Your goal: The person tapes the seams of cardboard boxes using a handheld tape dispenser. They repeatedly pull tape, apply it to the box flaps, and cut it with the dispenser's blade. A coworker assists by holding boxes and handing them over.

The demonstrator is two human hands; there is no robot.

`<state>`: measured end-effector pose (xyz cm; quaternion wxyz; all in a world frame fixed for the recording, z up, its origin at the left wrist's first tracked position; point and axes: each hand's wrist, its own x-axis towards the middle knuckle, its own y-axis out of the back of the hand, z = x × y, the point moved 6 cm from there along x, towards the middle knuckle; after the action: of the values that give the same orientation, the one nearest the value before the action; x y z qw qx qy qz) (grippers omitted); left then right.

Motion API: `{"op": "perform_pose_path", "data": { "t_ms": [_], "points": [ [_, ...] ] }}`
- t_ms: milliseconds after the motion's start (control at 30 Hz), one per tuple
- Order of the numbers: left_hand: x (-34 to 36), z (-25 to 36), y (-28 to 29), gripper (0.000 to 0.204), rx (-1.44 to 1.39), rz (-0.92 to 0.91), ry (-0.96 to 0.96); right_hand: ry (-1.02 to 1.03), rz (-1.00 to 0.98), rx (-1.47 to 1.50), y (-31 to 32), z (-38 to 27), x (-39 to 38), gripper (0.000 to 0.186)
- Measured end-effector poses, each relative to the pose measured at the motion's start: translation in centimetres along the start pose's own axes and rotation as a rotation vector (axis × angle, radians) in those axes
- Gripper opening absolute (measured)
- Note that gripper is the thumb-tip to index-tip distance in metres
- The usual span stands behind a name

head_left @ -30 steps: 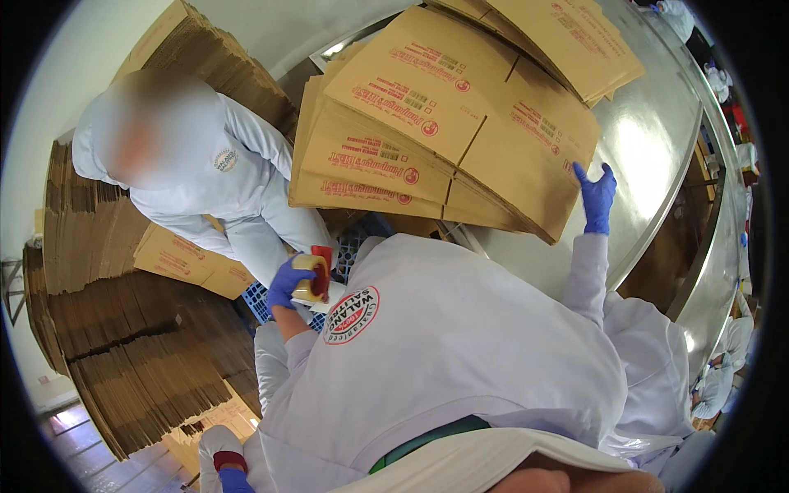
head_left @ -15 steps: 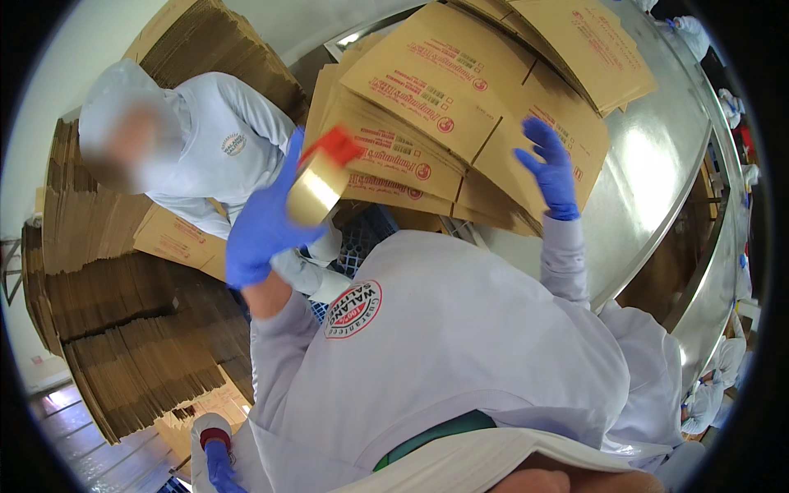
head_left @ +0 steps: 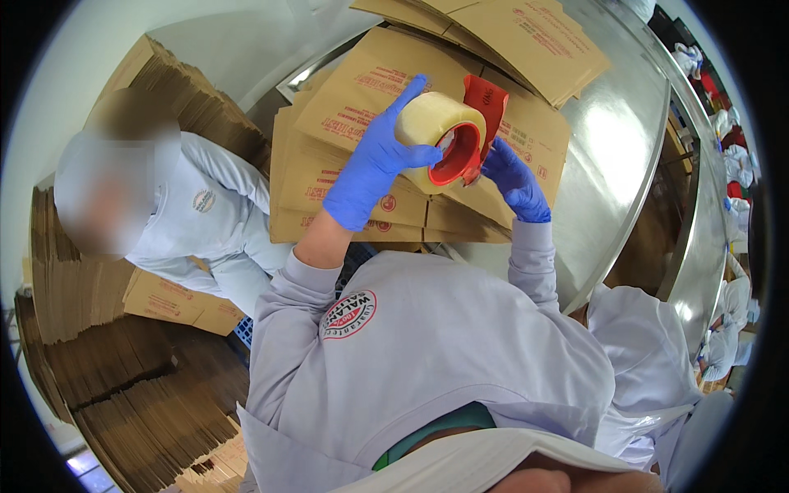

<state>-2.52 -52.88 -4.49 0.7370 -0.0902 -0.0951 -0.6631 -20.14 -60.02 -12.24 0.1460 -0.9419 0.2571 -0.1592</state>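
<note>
From the left edge inward, tall brown stacks of cardboard (head_left: 78, 271) fill the side of the frame, packed edge to edge, with another pile (head_left: 148, 403) below them at the lower left and one more (head_left: 181, 99) at the upper left. In front of them, left of centre, sits a co-worker (head_left: 218, 201) in pale workwear, with a flat printed carton (head_left: 177, 300) just below. A bit of blue lattice plastic (head_left: 244, 330) shows beside that carton; mostly hidden, it could be a crate, and I can't see what it holds. Just above the centre of the frame, my left hand (head_left: 370, 168), gloved in blue, has its fingers clamped around a wide roll of tape (head_left: 429, 115), thumb across its side. The roll sits on a red dispenser (head_left: 490, 105), its flat flap pointing up. Behind it in the view, a fanned batch of cartons (head_left: 345, 103), folded flat with red print facing up, lies on the steel worktop (head_left: 620, 135). My right hand (head_left: 518, 185), also gloved, is just beside the dispenser's lower part; its fingertips are partly hidden, so I can't tell whether they are closed on anything. More flattened cartons (head_left: 534, 37) lie at the upper right, overlapping.
</note>
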Motion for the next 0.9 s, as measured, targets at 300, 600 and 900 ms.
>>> {"op": "perform_pose_path", "data": {
  "t_ms": [300,600,900],
  "points": [
    [1.5,0.9,-7.6,0.095,0.621,-0.367,0.022,0.452,0.572,-0.448,1.4,0.5,0.0,0.045],
    [1.1,-12.8,21.2,0.063,0.742,0.39,0.561,0.378,1.128,0.173,26.0,-2.9,-13.2,0.028],
    [-1.8,-12.8,19.6,0.055,0.643,0.38,0.591,0.274,1.15,-0.291,29.3,1.3,-12.3,0.046]
  ]
}}
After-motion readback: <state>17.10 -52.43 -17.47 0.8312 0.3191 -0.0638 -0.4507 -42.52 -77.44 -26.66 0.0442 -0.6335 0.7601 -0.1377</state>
